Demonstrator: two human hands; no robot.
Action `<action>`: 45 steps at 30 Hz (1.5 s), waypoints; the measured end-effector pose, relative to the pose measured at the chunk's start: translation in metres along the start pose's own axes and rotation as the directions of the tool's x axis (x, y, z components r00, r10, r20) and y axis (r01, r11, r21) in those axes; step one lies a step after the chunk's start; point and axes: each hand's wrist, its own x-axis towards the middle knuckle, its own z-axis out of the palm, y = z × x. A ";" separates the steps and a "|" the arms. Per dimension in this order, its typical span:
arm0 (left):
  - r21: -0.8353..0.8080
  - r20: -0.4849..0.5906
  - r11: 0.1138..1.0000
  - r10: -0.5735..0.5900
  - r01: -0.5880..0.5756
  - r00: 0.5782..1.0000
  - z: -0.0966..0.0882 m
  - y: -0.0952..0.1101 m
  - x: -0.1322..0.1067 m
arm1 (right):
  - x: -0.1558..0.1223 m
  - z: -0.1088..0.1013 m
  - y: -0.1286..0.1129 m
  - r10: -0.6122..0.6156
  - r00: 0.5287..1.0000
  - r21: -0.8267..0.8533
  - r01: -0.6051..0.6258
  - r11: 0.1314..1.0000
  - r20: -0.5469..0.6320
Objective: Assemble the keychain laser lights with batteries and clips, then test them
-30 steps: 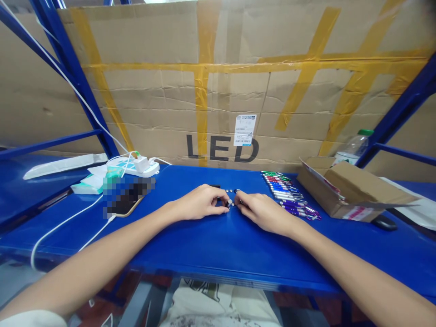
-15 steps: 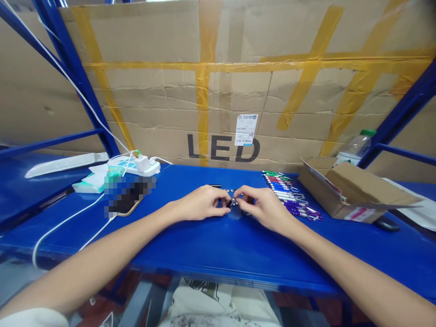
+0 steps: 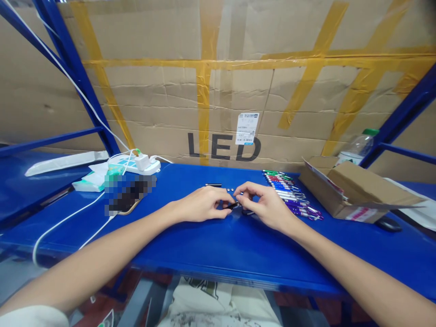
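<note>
Both my hands meet at the middle of the blue table [image 3: 211, 245]. My left hand [image 3: 200, 204] is closed, its fingertips pinching one end of a small dark cylindrical part [image 3: 235, 205]. My right hand [image 3: 264, 204] is closed in a pinch at the other end of the same part. Just behind the hands lie a short dark tube [image 3: 213, 185] and a few tiny silver pieces [image 3: 229, 187] in a row. A row of several coloured pen-like keychain lights [image 3: 289, 193] lies to the right of my right hand.
An open cardboard box [image 3: 354, 188] and a plastic bottle [image 3: 356, 147] stand at the right. At the left are a phone on a white cable [image 3: 124, 200], a power strip [image 3: 136, 164] and tissue packs [image 3: 91, 181]. A large taped "LED" carton [image 3: 221, 91] walls the back.
Both hands have lifted slightly off the table and drawn together on the small dark part; the right hand's fingers went from lying low to a raised pinch.
</note>
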 end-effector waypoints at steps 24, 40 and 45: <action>-0.061 -0.130 0.992 -0.115 0.108 0.985 -0.001 0.003 0.001 | 0.002 -0.001 0.001 -0.170 0.985 -0.167 0.166 0.972 -0.011; -0.311 -0.121 0.926 -0.264 0.216 0.957 0.001 0.001 0.003 | 0.005 -0.007 0.009 -0.255 0.963 -0.196 0.235 0.952 -0.087; -0.519 -0.075 0.829 -0.285 0.206 0.956 0.003 0.001 0.006 | 0.003 -0.009 0.007 -0.322 0.942 -0.289 0.283 0.915 -0.095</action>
